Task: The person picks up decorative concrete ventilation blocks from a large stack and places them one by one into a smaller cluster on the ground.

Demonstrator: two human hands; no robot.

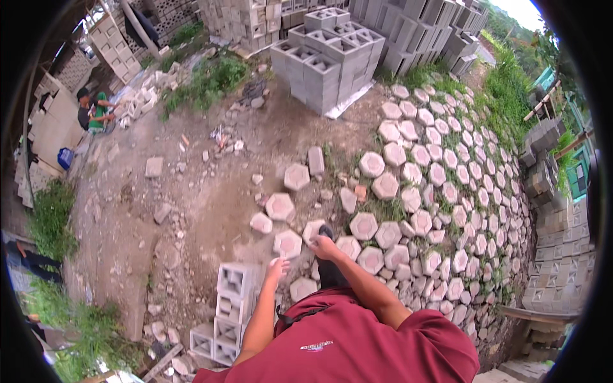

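Note:
My left hand (276, 269) hangs in front of my body, fingers loosely spread and slightly blurred. Nothing shows in its grasp. A pale hexagonal concrete paver (287, 244) lies on the ground just beyond it. To the right, my right hand (324, 247) reaches forward with its fingers apart, and I see no thing held there either. Close to its fingertips another hexagonal paver (311, 230) rests beside my dark shoe (326, 230). My right hand partly hides my leg. Left of my left forearm stand stacked grey ventilation blocks (231, 306) with openings.
Many hexagonal pavers (421, 222) cover the ground at right, with grass between them. Large stacks of grey blocks (319, 82) stand ahead. Rubble (167, 210) litters the dirt at left. A person (93, 113) sits far left; another person's dark-clothed legs (39, 260) show at the left edge.

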